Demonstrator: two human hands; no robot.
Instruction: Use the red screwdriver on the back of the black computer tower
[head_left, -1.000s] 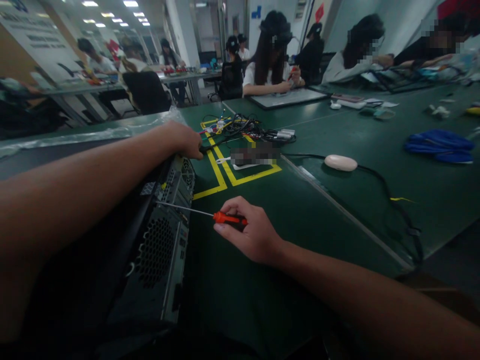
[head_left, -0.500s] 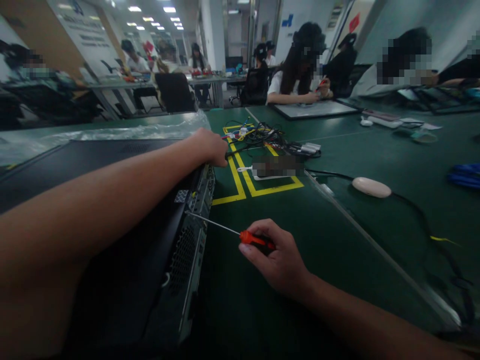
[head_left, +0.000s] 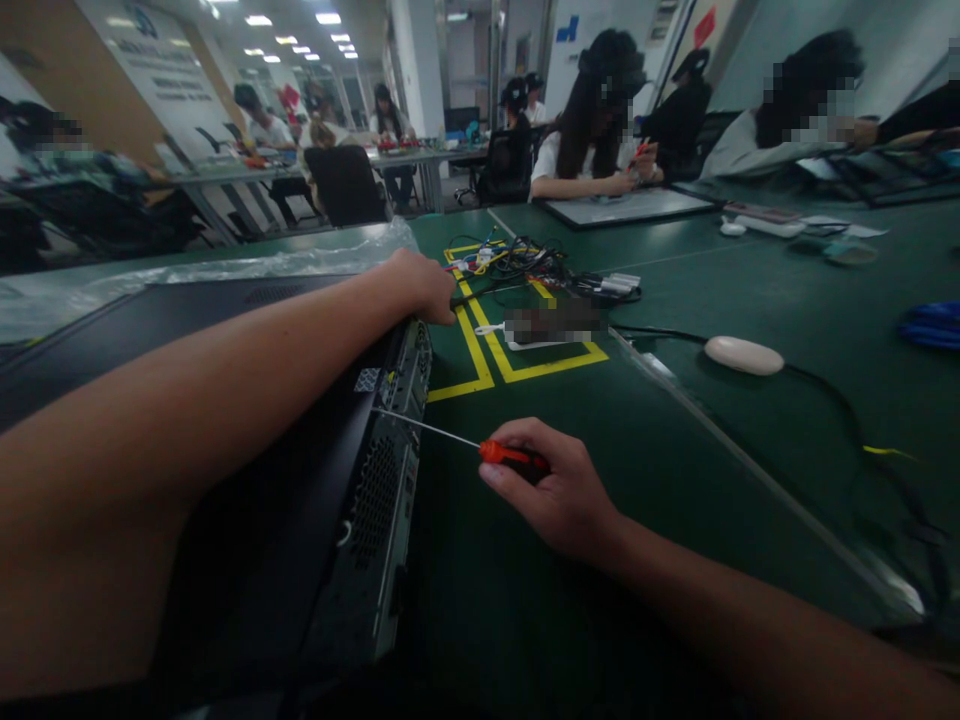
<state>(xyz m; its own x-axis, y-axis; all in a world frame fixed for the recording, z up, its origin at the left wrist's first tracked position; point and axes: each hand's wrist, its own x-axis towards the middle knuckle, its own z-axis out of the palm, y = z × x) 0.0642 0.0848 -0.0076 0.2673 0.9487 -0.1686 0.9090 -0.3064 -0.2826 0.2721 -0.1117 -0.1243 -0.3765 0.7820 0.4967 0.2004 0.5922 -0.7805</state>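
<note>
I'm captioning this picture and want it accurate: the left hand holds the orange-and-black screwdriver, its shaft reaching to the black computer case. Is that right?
Not quite: the head view shows the right hand holding the orange-and-black screwdriver. Its shaft does reach to the black computer case.

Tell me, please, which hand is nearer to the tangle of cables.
Left. The left hand is at the computer case, a short way left of the cables; the right hand, gripping the screwdriver, is farther from them, toward the camera.
</note>
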